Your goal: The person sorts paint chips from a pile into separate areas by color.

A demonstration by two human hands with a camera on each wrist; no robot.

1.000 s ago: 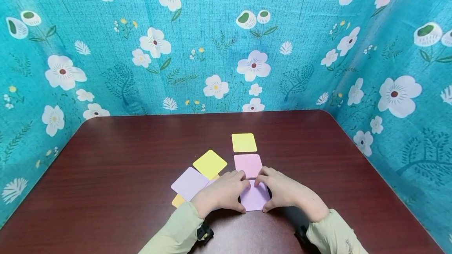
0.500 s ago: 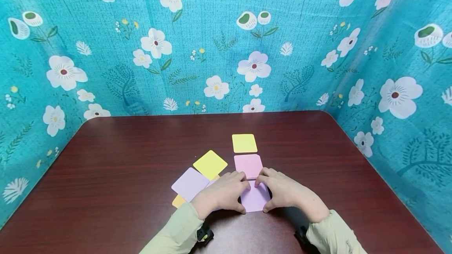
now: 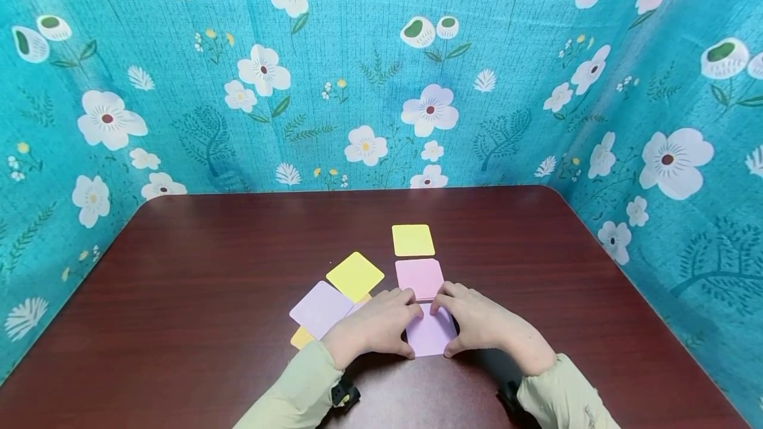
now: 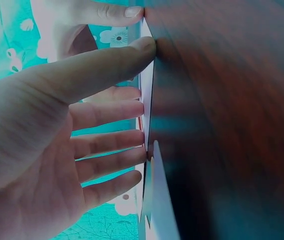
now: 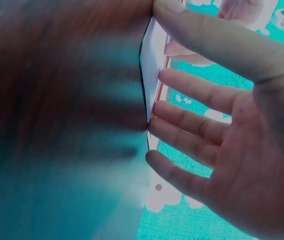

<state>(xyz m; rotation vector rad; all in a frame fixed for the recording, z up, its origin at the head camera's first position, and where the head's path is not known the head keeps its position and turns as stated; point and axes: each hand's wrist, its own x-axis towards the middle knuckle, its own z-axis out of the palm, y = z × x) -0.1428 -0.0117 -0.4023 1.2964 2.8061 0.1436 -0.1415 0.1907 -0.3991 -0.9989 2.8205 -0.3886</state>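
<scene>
Fingers (image 3: 440,300) hide far corners of the lilac card (image 3: 430,337) between them.

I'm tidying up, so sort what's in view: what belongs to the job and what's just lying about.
Seemingly the job:
purple card between left hand and right hand
pink card and far yellow card, roughly in line beyond it
loose cards at left, probably

Just there:
floral curtain
black wrist device
dark table, merely the surface

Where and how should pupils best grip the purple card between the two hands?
Probably by the two side edges of the purple card, coming from left and right: it looks thin and flat, and its far edge sits close to the pink card, leaving little finger room.
</scene>
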